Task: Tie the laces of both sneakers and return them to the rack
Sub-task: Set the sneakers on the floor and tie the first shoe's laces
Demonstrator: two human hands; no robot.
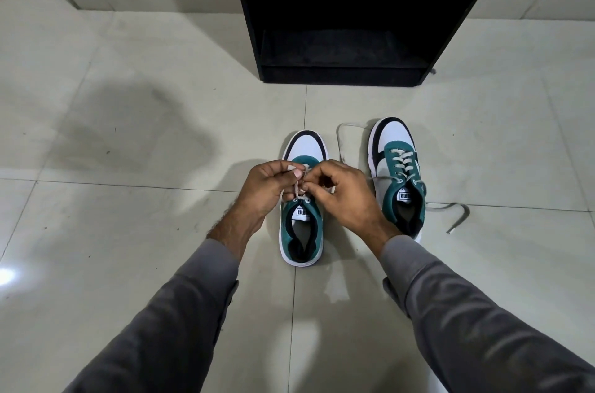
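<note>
Soft, limp laces (pixel 297 190) of the left sneaker (pixel 302 199) are pinched by both hands (pixel 267 186) (pixel 346 196), probably mid-knot; best gripped near the eyelets. The right sneaker (pixel 397 173) is left untied.

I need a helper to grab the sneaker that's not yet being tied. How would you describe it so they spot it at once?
Start at the black rack standing on the tiled floor; two green, white and black sneakers sit in front of it. Take the untied sneaker, the one further right and nearer the rack. Its loose laces trail on the tiles, and no hand touches it.
</note>
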